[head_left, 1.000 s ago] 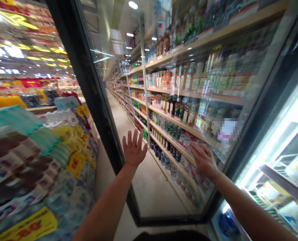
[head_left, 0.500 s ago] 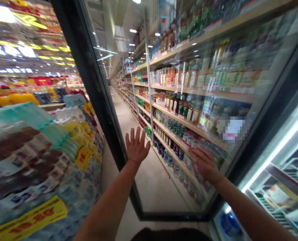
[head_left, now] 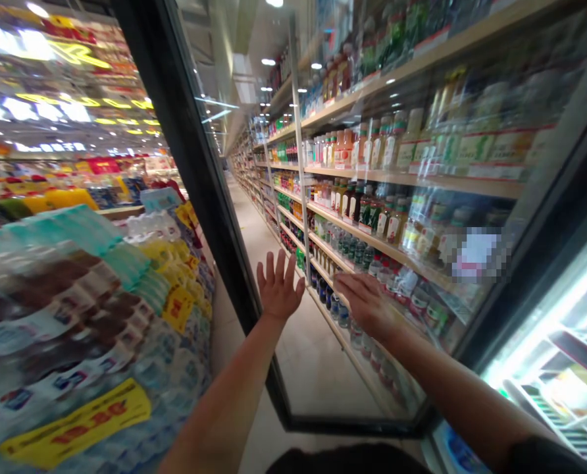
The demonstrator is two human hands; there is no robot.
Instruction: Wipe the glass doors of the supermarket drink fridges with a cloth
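A tall glass door (head_left: 318,385) with a black frame (head_left: 195,158) stands swung open in front of me. My left hand (head_left: 280,289) lies flat against the pane near its left edge, fingers spread and pointing up. To its right, my right hand (head_left: 365,303) is at the same pane, fingers stretched out together and pointing left. Its palm is hidden, and I see nothing held in either hand. Through the glass show rows of bottled drinks (head_left: 392,220) on wooden-edged shelves (head_left: 372,240).
Stacked packs of bottles (head_left: 83,309) fill the left side, with a yellow price sign (head_left: 83,421) in front. At right, a lit cooler interior (head_left: 570,395) has wire racks with packaged goods. A pale floor aisle (head_left: 247,224) runs into the distance.
My right hand has moved left across the pane, closer to my left hand. My left hand keeps its place on the glass. The view has turned slightly left.
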